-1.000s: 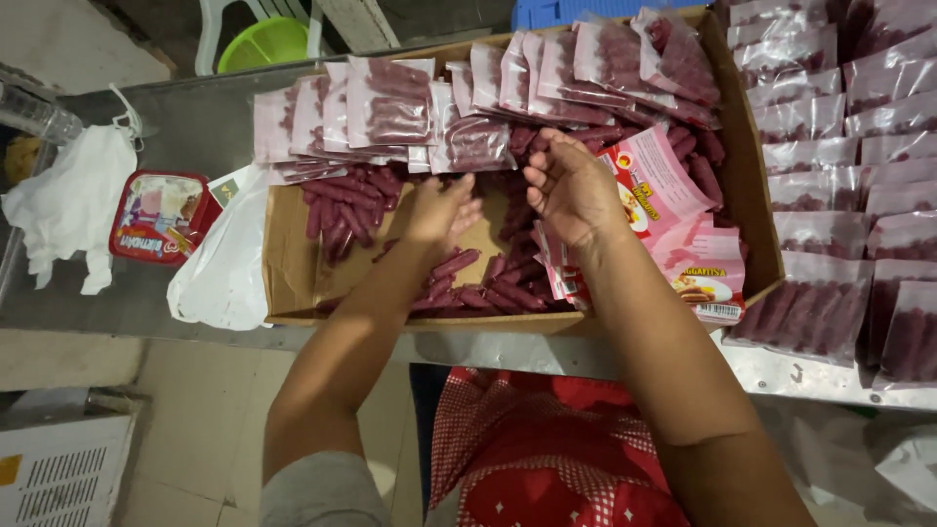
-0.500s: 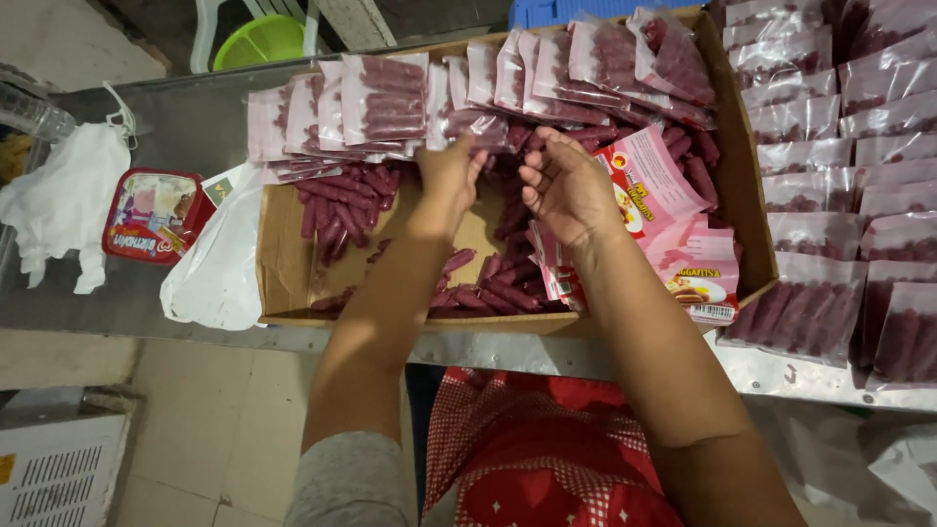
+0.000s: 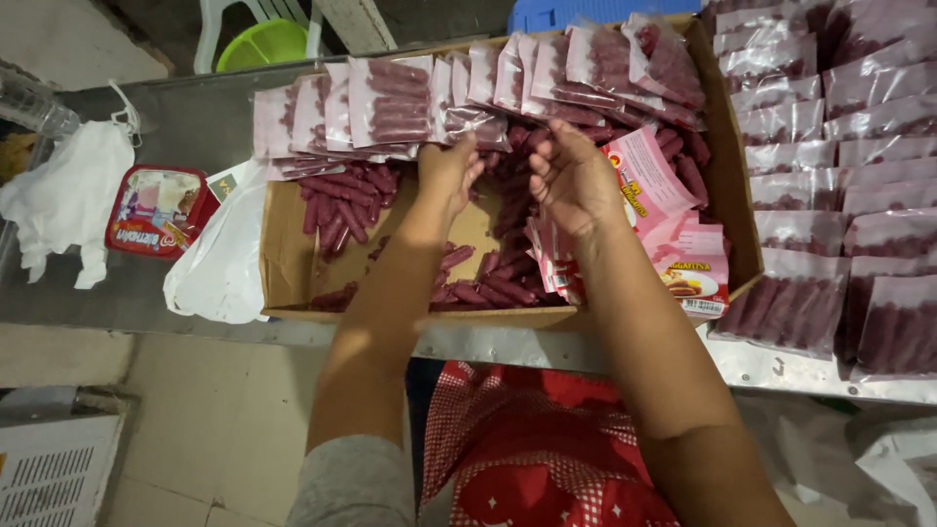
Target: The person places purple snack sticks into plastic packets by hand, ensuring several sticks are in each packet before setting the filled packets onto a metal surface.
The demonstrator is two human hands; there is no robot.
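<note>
Both my hands reach into a shallow cardboard box [image 3: 293, 283]. My left hand [image 3: 449, 174] has its fingertips against the lower edge of a clear filled pack [image 3: 478, 122] in the row of sausage packs [image 3: 390, 98] standing along the far side. My right hand [image 3: 578, 181] hovers beside it, palm turned left and fingers curled apart, with nothing visible in it. Loose dark red sausages [image 3: 337, 205] lie on the box floor, more of them between and below my hands. Empty pink printed pouches [image 3: 673, 229] are stacked at the box's right side, by my right wrist.
Filled sausage packs [image 3: 839, 146] lie in overlapping rows on the metal table [image 3: 781, 366] to the right. Left of the box are a white plastic bag [image 3: 220, 263], a red tub [image 3: 156, 210] and a white cloth [image 3: 63, 195]. A green basin [image 3: 264, 44] stands behind.
Both hands have moved from the middle of the box toward the far row of packs, the left one arriving at a pack's lower edge.
</note>
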